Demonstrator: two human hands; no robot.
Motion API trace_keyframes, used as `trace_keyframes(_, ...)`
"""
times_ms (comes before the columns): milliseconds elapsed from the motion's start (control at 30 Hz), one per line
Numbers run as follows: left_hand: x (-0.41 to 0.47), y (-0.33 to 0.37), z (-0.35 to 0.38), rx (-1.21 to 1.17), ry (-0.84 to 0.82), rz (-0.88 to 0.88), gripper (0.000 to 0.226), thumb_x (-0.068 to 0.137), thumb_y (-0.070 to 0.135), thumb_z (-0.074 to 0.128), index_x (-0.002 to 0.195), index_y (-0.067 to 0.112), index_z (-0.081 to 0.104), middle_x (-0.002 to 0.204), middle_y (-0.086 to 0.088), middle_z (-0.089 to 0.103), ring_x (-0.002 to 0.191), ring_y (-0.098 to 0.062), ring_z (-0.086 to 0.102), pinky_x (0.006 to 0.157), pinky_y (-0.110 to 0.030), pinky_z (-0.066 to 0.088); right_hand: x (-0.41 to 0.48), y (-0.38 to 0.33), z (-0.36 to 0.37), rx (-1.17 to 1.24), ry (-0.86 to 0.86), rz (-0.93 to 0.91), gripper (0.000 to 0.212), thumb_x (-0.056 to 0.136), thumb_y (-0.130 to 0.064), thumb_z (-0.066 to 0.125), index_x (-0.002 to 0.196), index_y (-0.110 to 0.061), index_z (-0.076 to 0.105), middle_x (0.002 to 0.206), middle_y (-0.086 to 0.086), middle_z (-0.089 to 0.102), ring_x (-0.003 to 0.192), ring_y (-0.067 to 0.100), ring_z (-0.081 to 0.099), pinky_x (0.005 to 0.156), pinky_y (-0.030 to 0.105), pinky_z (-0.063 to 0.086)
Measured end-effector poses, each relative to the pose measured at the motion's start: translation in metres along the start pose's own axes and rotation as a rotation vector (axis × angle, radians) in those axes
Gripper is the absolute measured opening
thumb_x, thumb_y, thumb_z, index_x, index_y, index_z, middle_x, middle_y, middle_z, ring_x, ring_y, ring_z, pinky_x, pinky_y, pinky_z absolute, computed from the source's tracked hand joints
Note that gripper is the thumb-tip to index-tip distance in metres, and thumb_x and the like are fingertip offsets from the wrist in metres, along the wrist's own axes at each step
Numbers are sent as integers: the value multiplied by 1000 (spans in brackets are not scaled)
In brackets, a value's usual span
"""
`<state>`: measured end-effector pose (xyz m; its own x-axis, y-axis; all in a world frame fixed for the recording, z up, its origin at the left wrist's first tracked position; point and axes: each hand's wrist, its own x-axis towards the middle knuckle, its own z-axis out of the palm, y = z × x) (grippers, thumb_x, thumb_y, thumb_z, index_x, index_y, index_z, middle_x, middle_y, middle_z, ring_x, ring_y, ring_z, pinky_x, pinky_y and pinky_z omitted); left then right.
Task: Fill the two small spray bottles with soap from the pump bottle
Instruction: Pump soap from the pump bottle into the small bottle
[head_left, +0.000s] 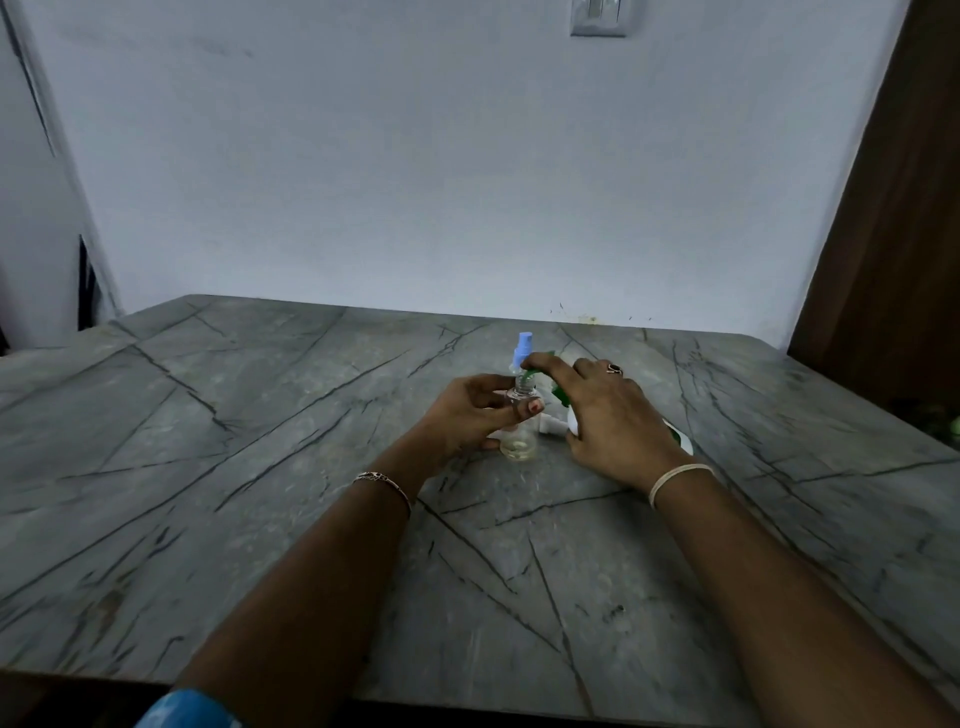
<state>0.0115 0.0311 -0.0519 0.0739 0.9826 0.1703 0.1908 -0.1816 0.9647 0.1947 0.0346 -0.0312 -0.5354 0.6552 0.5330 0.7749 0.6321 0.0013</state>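
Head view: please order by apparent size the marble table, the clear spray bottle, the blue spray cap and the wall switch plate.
1. marble table
2. clear spray bottle
3. wall switch plate, cut by the top edge and farther away, so real size is unsure
4. blue spray cap

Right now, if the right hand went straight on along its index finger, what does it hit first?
Likely the blue-capped spray bottle: the right hand, on the pump bottle, points its index finger that way. Depth is unclear, so it could pass in front.
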Motion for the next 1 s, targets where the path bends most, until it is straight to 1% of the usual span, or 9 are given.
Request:
trace_keyframes(133, 1, -1, -1, 2, -11, -5, 57, 75, 35, 78, 126, 17, 59, 106, -3, 71, 89, -11, 68, 81, -37, 58, -1, 0, -2, 31, -13, 3, 75, 82, -17, 62, 144, -39, 25, 92, -3, 43, 97, 22, 47, 83, 38, 42)
trace_keyframes(233, 0, 0, -1, 0, -12, -5, 55, 76, 34, 78, 126, 18, 60, 104, -2, 71, 88, -9, 67, 73, -30, 57, 1, 0, -1, 61, 4, 14, 72, 80, -16, 64, 140, -36, 31, 95, -2, 48, 98, 23, 48, 84, 40, 44)
trace_keyframes(333, 0, 1, -1, -12, -21, -8, 51, 77, 32, 77, 123, 18, 61, 102, -1, 72, 87, -9, 67, 76, -31, 58, 2, -1, 1, 48, 13, 15, 72, 78, -15, 66, 138, -35, 32, 97, -1, 50, 98, 23, 49, 84, 41, 44)
trace_keyframes(500, -1, 1, -1, -27, -16, -15, 56, 76, 34, 77, 127, 18, 59, 103, 2, 71, 88, -6, 67, 63, -21, 52, -1, 2, 2, -23, 17, -4, 81, 80, -17, 65, 146, -39, 24, 91, -3, 40, 93, 22, 47, 79, 36, 41)
trace_keyframes(633, -1, 1, 0, -21, -15, -14, 54, 76, 34, 77, 125, 17, 61, 97, 4, 71, 86, -6, 66, 65, -23, 52, -2, 3, 1, -26, 1, 0, 83, 80, -15, 64, 146, -41, 21, 92, -3, 40, 95, 22, 48, 80, 36, 41)
trace_keyframes(767, -1, 2, -1, -20, -22, -26, 54, 77, 33, 77, 126, 18, 60, 98, 3, 71, 84, -4, 66, 64, -22, 53, 0, 1, -1, 23, 1, 6, 74, 81, -16, 64, 142, -38, 27, 94, -2, 45, 98, 23, 48, 83, 38, 43)
trace_keyframes(867, -1, 2, 0, -32, -28, -24, 48, 79, 29, 76, 123, 18, 61, 95, 3, 71, 79, -1, 67, 60, -19, 52, 2, -1, 1, 25, 13, 16, 73, 79, -15, 65, 140, -37, 30, 96, -2, 48, 99, 24, 48, 83, 38, 42)
trace_keyframes(933, -1, 2, 0, -57, -27, -26, 44, 80, 25, 76, 121, 17, 63, 94, 2, 72, 76, 1, 68, 60, -18, 52, 3, -1, 2, 21, 23, 16, 73, 79, -16, 66, 139, -36, 31, 95, -3, 46, 99, 24, 49, 82, 38, 41)
trace_keyframes(1000, 0, 1, 0, -59, -22, -27, 47, 79, 26, 77, 122, 16, 62, 96, 0, 72, 78, 0, 68, 60, -19, 52, 2, 1, 3, 8, 29, 7, 73, 80, -19, 66, 141, -38, 29, 93, -5, 42, 98, 23, 49, 80, 36, 40)
